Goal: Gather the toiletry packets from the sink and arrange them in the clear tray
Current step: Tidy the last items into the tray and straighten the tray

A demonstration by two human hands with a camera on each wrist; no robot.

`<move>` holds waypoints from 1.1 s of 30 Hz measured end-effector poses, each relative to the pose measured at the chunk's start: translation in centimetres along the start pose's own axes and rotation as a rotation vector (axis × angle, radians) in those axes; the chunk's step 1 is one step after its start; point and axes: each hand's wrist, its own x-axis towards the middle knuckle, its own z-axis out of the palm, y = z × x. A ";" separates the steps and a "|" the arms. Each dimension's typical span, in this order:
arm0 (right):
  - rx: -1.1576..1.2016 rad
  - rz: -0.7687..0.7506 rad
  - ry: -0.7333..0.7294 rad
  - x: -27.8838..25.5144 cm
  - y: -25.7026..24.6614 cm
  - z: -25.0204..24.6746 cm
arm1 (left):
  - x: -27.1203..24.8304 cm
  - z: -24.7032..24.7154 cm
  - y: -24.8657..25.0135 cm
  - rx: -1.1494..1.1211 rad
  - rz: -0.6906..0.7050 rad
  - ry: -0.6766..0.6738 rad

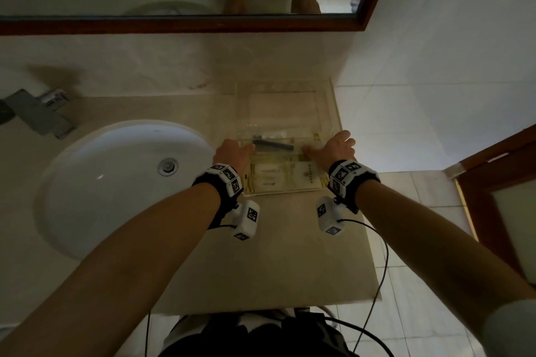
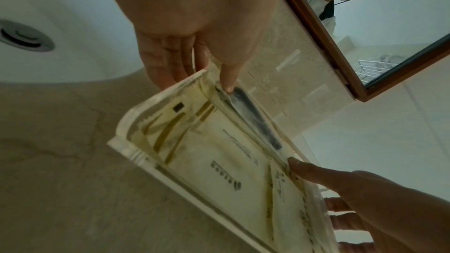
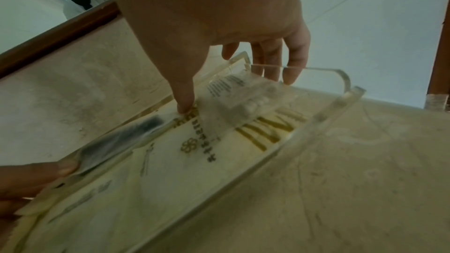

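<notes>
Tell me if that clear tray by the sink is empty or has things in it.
Not empty. The clear tray holds flat cream packets, and a dark item in a clear sleeve lies along its far side.

The left hand (image 1: pixel 232 152) and right hand (image 1: pixel 338 148) are bare, as are both forearms. Each wrist wears a black strap (image 1: pixel 216 203) topped with white blocks (image 1: pixel 227 178) printed with black-and-white square markers. A white camera pod (image 1: pixel 329 217) bearing the same markers hangs below each strap, and a thin black cable (image 1: pixel 384 264) trails from it. A pale sleeve (image 1: pixel 513 327) covers the right upper arm. Dark clothing (image 1: pixel 304 336) shows at the waist.
</notes>
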 end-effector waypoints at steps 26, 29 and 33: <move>-0.010 -0.012 0.034 -0.8 -0.7 0.7 | -0.9 0.3 0.9 -0.067 -0.122 0.001; -0.041 0.000 0.055 -1.2 -1.0 1.0 | -1.0 0.2 1.0 -0.054 -0.116 0.000; -0.020 0.026 0.062 -1.4 -1.3 1.3 | -1.0 0.3 1.2 -0.060 -0.128 0.008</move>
